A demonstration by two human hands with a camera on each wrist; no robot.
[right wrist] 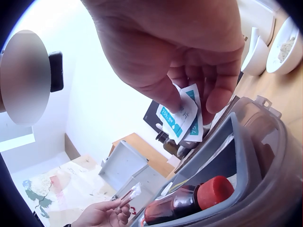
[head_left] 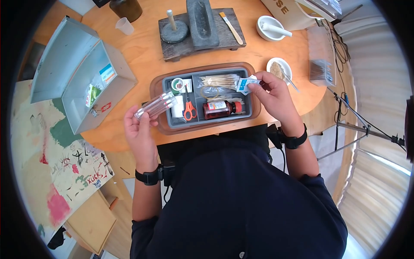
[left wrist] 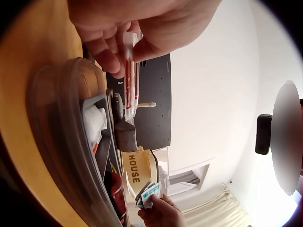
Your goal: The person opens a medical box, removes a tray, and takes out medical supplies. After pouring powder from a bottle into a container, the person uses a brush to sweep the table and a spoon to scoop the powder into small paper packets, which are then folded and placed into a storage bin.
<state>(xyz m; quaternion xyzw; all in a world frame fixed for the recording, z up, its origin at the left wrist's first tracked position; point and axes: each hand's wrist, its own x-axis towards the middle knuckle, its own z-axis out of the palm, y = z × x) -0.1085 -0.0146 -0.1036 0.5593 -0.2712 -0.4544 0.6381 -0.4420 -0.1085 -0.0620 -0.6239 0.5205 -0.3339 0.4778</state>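
Observation:
My left hand (head_left: 142,134) pinches a pack of clear-wrapped swabs (head_left: 156,105) with red in their shafts, over the left end of a grey divided tray (head_left: 181,125). Between thumb and fingers, my right hand (head_left: 276,96) grips a few white-and-blue wipe sachets (right wrist: 177,120), marked 75%, above the tray's right end. Inside the tray lie orange-handled scissors (head_left: 189,113), a dark red bottle (head_left: 215,110) with a red cap, a bag of cotton swabs (head_left: 217,81) and a green-and-white tape roll (head_left: 177,84). The tray sits within a brown translucent outer box (head_left: 157,86).
An open metal box (head_left: 110,88) with a red cross and packets inside stands left. Behind the tray is a wooden board (head_left: 183,54) bearing stone grinding tools and a brush (head_left: 231,29). A white mortar (head_left: 264,36) and a bowl of powder (head_left: 278,67) are at the right.

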